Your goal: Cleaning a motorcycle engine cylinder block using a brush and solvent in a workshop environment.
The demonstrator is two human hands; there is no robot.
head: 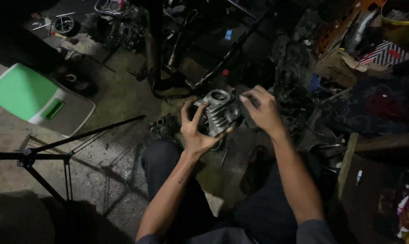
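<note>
Head view, looking straight down, and we start far left with a green and white plastic lid or bin top [37, 101], smooth and flat, lying on the rough, stained concrete floor [118, 97]. Just below it, a black tripod [46, 156], thin metal legs spread, one long leg running up toward the middle. Open floor between that leg and the person's knee, a fair patch of bare concrete.

Now the centre: left hand [196, 131] cupped under and around a grey cast-metal engine cylinder [219, 113], ribbed with cooling fins, round bore facing up. Fingers wrapped on its left side and underside, thumb up along the edge. It is held in the air above the lap, over the dark trousers. Right hand [261, 113] meets it from the other side, fingers curled against the right face, holding something dark there; what exactly, cannot tell.

Behind the hands, a black tubular motorcycle frame [222, 63] and oily engine parts, crowded tight.

Further right, a torn brown cardboard box [338, 65], a yellow-rimmed bucket [401, 25] at the top corner, and a red and black checkered packet [385, 53]. Bottom right, a wooden board edge [347, 165] with a small white tube [358, 177] beside it.
</note>
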